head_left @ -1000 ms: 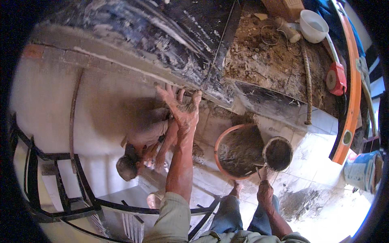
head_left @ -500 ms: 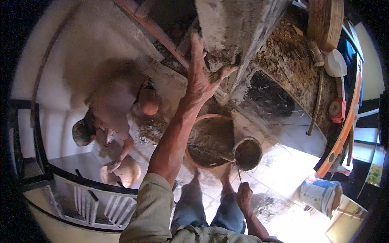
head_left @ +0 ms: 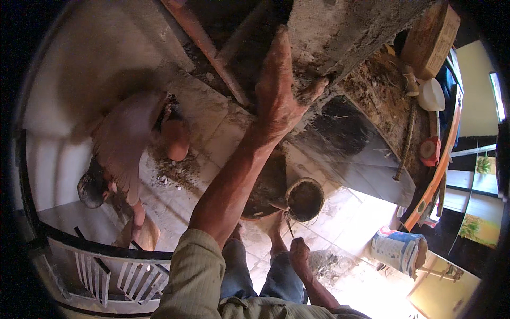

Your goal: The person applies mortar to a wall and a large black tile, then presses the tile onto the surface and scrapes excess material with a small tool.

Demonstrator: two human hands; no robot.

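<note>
"Where's the big grey slab?"

"At the top of the frame, a bit right of the middle. It looks rough and gritty."

"What's the left hand doing?"

"It's spread against the slab's near end, thumb on one side and fingers stretched up the other. I can't tell if it's squeezing, because the fingertips are hard to see."

"Is the slab heavy?"

"I think so. It should be stiff, not bendy, and its edges might chip. Grit could make it slip. I'd hold it from underneath, with hands wide apart, not by a thin corner."

"And the right hand?"

"Low in the frame, just right of the middle. It's curled tight round the thin handle of what looks like a trowel. That should be light and hard, and the handle is the best place to hold."

"What's by the trowel?"

"A bucket, and left of that a round tub of grey mush, partly hidden. The mush looks thick and heavy."

"Anyone else?"

"A co-worker, bent low at the left of the frame."
</note>
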